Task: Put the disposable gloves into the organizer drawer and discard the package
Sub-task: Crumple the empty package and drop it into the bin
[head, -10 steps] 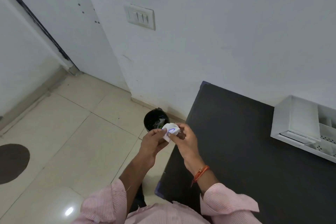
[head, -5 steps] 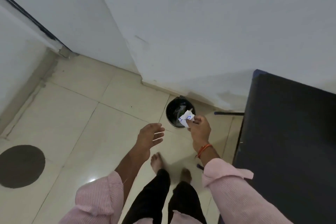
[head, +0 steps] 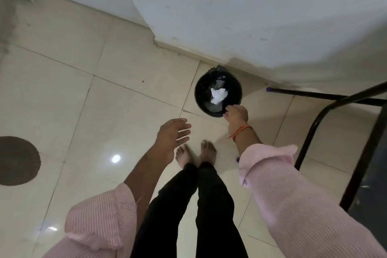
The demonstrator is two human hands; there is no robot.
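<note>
Right hand [head: 236,115] hangs just over the near rim of the bin [head: 201,98], fingers curled loosely, holding nothing. Left hand [head: 174,134] spread open, empty, apart to the side above the floor [head: 104,100]. Crumpled white package [head: 218,95] lies inside the bin: looks light, soft, crushable; if retrieved, pinch any raised fold. Bin stands close to the wall; worktop legs [head: 310,132] crowd the right, open floor lies left.
</note>
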